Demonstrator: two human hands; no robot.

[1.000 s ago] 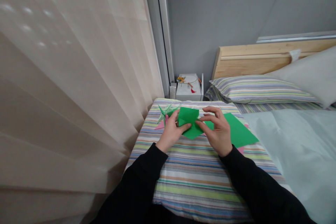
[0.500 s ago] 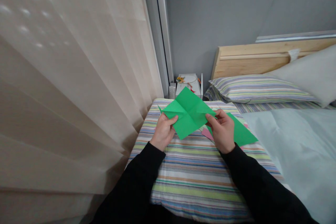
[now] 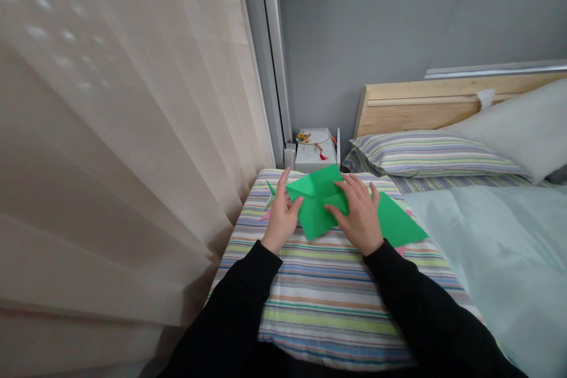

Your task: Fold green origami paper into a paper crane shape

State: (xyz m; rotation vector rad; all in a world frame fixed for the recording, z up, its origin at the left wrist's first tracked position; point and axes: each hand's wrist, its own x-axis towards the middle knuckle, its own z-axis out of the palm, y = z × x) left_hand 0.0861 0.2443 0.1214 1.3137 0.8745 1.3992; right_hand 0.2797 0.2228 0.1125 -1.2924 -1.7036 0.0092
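Observation:
A creased square sheet of green origami paper (image 3: 316, 207) is between my two hands above the striped cloth. My left hand (image 3: 282, 212) grips its left corner, thumb on the near face and index finger raised. Over the right part of the sheet lies my right hand (image 3: 358, 212), its thumb and fingers closing on the paper near the crease; the right corner is hidden. A second green sheet (image 3: 398, 221) lies to the right, partly behind my right hand. Some green folded paper (image 3: 269, 195) shows just left of my left hand.
Striped cloth (image 3: 328, 307) covers the surface before me. Pink paper (image 3: 401, 250) peeks out under the second green sheet. Behind stands a small white cabinet (image 3: 305, 159) with small items on top. A curtain (image 3: 155, 159) hangs left; a bed with a striped pillow (image 3: 443, 153) is right.
The creased sheet has come down a little towards the cloth and tilted. My right hand has moved inward over the sheet from its right corner. My left index finger has lifted.

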